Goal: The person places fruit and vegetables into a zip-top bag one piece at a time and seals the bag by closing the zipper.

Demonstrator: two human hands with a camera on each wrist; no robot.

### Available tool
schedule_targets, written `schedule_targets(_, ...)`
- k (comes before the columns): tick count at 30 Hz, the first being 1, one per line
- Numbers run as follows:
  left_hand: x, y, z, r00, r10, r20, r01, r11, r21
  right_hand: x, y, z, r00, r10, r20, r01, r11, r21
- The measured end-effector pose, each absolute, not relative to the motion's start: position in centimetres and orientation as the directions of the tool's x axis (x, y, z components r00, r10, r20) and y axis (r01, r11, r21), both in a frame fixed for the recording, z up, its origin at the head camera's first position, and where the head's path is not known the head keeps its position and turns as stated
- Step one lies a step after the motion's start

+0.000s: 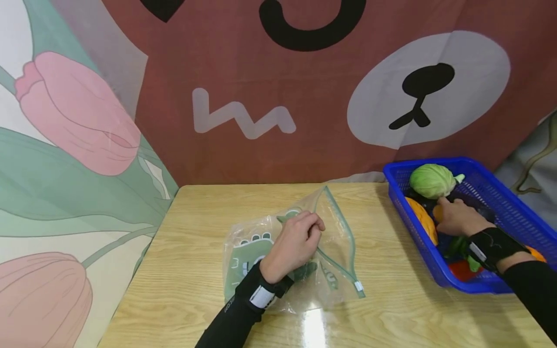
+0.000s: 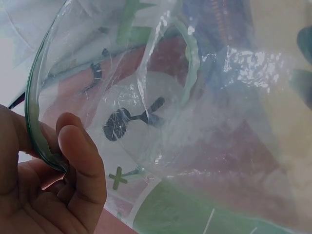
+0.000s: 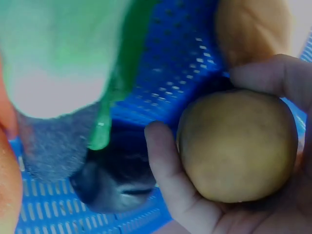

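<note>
In the head view my left hand (image 1: 298, 244) is over a clear zip bag (image 1: 287, 299) with green cartoon prints, lying on the table. The left wrist view shows my thumb and fingers pinching the green-edged rim (image 2: 33, 122) of the bag, whose mouth gapes. My right hand (image 1: 463, 217) reaches into a blue basket (image 1: 428, 263) on the right. Its fingers curl round a potato (image 3: 239, 146), round and yellow-brown. Close to that hand are a green cabbage (image 1: 432, 181) and a dark, glossy vegetable (image 3: 117, 178), possibly an eggplant.
Also in the basket are an orange-yellow vegetable (image 1: 422, 220), a red one (image 1: 464, 270) and a green one (image 1: 456, 246). The wooden table (image 1: 174, 290) ends at a printed cloth backdrop (image 1: 243, 159). A white slider (image 1: 359, 286) sits at the bag's near corner.
</note>
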State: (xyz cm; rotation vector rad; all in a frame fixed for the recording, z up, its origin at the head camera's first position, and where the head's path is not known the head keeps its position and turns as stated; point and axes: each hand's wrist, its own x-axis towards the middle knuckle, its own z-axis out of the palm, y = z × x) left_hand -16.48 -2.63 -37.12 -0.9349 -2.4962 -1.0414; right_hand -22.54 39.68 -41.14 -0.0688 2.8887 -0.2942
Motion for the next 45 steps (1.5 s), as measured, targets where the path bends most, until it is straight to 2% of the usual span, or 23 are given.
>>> schedule_targets(7, -16.4, -2.6, -37.1, -0.755, 0.457, 0.47, 0.655, 0.532, 0.537, -21.2, 37.4, -39.7, -0.988, -0.139, -0.068, -0.119, 0.963, -0.241)
schedule_targets(17, -16.5, -2.5, -37.1, -0.741, 0.465, 0.484, 0.671, 0.527, 0.522, -18.0, 32.2, -36.0, -0.984, -0.153, 0.09, -0.176, 0.902, -0.395)
schedule_targets(25, -16.4, -2.3, -37.0, -0.742, 0.469, 0.479, 0.671, 0.529, 0.52, -15.6, 26.6, -33.4, -0.932, -0.315, 0.181, -0.363, 0.806, -0.468)
schedule_targets(34, -16.4, -2.2, -37.0, -0.739, 0.47, 0.483, 0.674, 0.521, 0.524, -15.1, 21.2, -33.7, -0.821, -0.563, 0.095, -0.479, 0.589, -0.651)
schedule_targets(40, -16.3, -2.1, -36.7, -0.742, 0.477, 0.471, 0.669, 0.491, 0.558, -16.2, 19.0, -34.9, -0.733, -0.678, 0.052, -0.536, 0.53, -0.656)
schedule_targets(45, -16.2, -2.0, -36.6, -0.749, 0.481, 0.455, 0.66, 0.486, 0.573, -17.2, 17.6, -35.7, -0.697, -0.717, -0.024, -0.546, 0.552, -0.63)
